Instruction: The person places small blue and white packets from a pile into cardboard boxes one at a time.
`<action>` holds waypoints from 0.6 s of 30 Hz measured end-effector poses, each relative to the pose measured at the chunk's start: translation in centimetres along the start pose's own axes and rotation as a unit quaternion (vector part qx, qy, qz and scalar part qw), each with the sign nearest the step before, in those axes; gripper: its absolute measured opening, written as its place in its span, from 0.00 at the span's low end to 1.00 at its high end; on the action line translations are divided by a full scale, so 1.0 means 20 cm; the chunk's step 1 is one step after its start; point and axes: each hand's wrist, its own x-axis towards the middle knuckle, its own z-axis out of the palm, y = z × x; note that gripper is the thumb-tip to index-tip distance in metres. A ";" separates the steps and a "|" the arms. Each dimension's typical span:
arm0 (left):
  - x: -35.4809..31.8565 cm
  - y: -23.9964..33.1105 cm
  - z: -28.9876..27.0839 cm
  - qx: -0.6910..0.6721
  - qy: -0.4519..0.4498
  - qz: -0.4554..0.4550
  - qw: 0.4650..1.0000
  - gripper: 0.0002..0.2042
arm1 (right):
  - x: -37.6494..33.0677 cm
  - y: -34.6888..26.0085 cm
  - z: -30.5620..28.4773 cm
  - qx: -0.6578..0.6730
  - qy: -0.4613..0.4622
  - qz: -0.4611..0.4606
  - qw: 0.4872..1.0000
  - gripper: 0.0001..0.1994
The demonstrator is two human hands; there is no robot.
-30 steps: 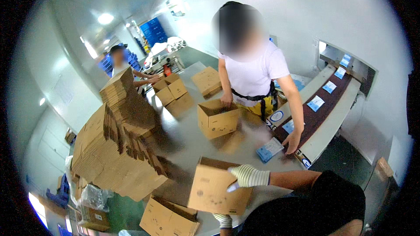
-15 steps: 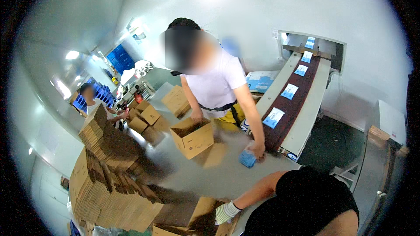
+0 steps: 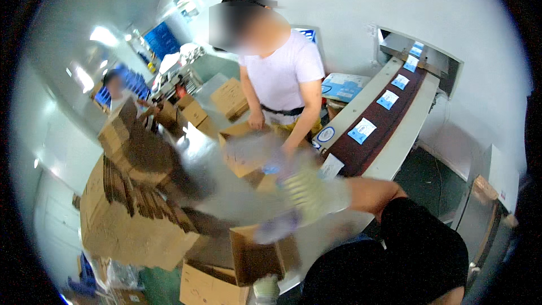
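My right hand, in a pale striped glove with lavender fingers, reaches over the metal table and is smeared by motion. Its thumb stands apart from the blurred fingers, and I see nothing held. Beyond it is a cardboard box, partly covered by the blur. At the lower edge my left hand, gloved too, is beside an open brown box with a raised flap; its fingers are hidden. A co-worker's hand is behind my right hand, near a blue packet by the far box.
Blue-and-white packets lie along a dark conveyor belt on the right. Stacked flattened cartons fill the left side. More boxes stand at the back of the table. Another person is farther left.
My right hand has swung up from the near box, out over the table. My left hand has come into view below. The co-worker's hand and blue packet moved left toward the far box.
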 end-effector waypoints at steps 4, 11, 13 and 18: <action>0.04 0.20 -0.18 -0.014 0.070 0.013 0.997 0.06 | 0.09 0.20 -0.28 -0.161 0.029 0.021 0.986 0.34; 0.15 0.15 -0.19 0.014 -0.045 -0.015 0.999 0.09 | -0.04 0.56 -0.07 -0.183 -0.102 0.129 0.969 0.32; 0.14 0.08 -0.23 -0.001 0.023 -0.007 1.000 0.10 | -0.04 0.43 -0.10 -0.202 -0.101 0.108 0.968 0.31; 0.15 -0.03 -0.03 -0.052 0.019 -0.052 0.997 0.11 | -0.24 0.52 0.25 -0.125 -0.143 0.151 0.970 0.30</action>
